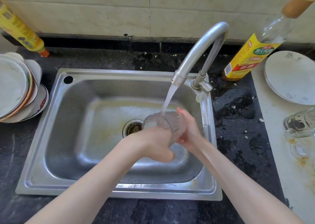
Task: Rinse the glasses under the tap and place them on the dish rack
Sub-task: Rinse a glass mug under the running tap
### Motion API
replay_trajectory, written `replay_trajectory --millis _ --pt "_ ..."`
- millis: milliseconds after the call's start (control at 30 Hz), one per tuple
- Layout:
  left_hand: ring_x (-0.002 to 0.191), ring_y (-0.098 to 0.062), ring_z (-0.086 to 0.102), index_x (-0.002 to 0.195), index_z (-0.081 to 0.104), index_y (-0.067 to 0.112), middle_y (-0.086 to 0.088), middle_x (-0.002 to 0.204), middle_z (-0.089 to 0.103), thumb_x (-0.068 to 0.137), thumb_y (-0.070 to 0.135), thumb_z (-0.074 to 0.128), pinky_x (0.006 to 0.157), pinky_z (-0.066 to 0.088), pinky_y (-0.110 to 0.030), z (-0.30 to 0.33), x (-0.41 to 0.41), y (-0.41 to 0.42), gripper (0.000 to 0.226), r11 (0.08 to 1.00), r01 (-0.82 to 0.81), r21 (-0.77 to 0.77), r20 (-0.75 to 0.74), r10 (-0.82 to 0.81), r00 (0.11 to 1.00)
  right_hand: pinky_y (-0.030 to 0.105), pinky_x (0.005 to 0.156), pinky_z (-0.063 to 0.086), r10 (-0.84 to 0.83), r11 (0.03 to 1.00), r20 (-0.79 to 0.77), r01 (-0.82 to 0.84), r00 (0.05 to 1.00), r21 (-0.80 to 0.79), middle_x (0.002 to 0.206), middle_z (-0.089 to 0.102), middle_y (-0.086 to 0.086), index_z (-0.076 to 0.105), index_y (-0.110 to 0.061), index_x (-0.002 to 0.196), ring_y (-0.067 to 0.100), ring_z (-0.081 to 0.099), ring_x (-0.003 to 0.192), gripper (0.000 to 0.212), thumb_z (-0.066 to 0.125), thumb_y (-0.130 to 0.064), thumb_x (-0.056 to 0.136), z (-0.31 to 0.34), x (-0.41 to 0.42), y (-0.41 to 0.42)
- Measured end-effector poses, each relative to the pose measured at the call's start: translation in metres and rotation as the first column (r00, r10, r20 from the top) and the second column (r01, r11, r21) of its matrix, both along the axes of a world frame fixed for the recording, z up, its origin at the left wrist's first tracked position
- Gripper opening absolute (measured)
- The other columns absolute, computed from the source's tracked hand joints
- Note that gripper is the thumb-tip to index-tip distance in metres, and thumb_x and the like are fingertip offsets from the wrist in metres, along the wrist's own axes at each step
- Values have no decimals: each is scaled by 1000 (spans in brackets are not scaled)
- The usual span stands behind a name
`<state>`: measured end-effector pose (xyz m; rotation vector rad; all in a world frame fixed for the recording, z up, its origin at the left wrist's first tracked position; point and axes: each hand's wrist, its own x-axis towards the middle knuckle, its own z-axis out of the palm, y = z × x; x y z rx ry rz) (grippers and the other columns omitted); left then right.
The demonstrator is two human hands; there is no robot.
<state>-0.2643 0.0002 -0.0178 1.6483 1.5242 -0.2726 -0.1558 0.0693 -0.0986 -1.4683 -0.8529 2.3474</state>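
A clear ribbed glass (164, 124) lies tilted on its side over the steel sink (71, 121), its mouth toward the left. Water from the curved steel tap (202, 48) streams onto its upper wall. My left hand (156, 143) grips the glass from below and the front. My right hand (189, 130) holds its base end from the right, fingers wrapped around it. Another clear glass (300, 122) lies on the pale board at the right edge, with a further glass (299, 149) just in front of it.
Stacked plates (15, 87) stand left of the sink. A white plate (289, 77) rests on the pale board (279, 138) at right. A yellow-labelled bottle (252, 53) stands behind the tap, another yellow bottle (20, 29) at back left. The dark counter (238, 114) is wet.
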Motion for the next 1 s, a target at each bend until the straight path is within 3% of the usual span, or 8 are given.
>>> replay_trajectory --millis 100,267,400,500,667,833,900,1000 --pt "96 -21 52 111 50 5 -4 100 55 69 33 50 85 44 -30 -4 3 0 50 974 -212 -77 303 225 926 13 36 17 -42 997 4 41 999 61 41 41 -4 50 -21 44 10 35 34 52 45 -50 87 -5 -2 0" --pt "95 12 50 104 44 42 21 101 54 65 14 55 90 37 -14 0 14 2 50 740 -555 -380 693 625 359 29 60 40 -142 984 -84 150 986 101 66 54 8 56 -15 72 19 54 64 38 49 -50 85 -10 -2 -3" --pt "104 -14 52 120 39 24 2 112 53 66 28 48 89 45 -28 -6 23 -7 55 877 -480 -9 538 409 737 33 55 25 -138 987 -54 141 989 77 80 44 15 59 -12 84 29 39 72 64 72 -65 52 -14 -12 -5" --pt "112 -21 48 105 39 25 3 113 47 74 39 45 87 39 -32 -8 15 -13 35 878 -212 429 87 193 977 26 49 20 -43 996 -21 44 999 81 64 47 10 61 -14 70 23 40 55 50 65 -63 64 -10 -8 -4" --pt "124 -22 44 131 44 14 -5 133 49 90 31 42 101 31 -28 -14 20 -26 44 975 61 212 -356 19 934 12 30 17 71 993 26 -73 997 90 39 47 -8 54 -14 74 5 34 29 34 42 -39 93 -4 -2 -2" --pt "112 -29 51 111 49 6 -14 115 55 81 19 45 91 42 -28 -9 7 -21 33 981 -127 150 -41 134 990 17 37 13 -21 999 -6 21 1000 42 47 41 2 47 -18 64 12 33 38 37 48 -49 84 -11 -11 -12" --pt "103 -22 56 99 51 13 -5 103 58 75 16 47 92 45 -33 -8 4 -19 25 902 -431 -32 393 408 824 25 45 20 -98 993 -16 99 995 58 61 44 8 56 -19 67 17 38 52 36 52 -54 73 -13 -14 -12" --pt "95 -6 58 101 58 25 9 93 63 65 10 50 91 42 -25 -5 10 -11 40 611 -675 -414 707 682 184 27 53 30 -134 985 -46 138 990 107 58 56 1 66 -20 53 16 49 59 52 41 -44 91 -11 -12 -9"
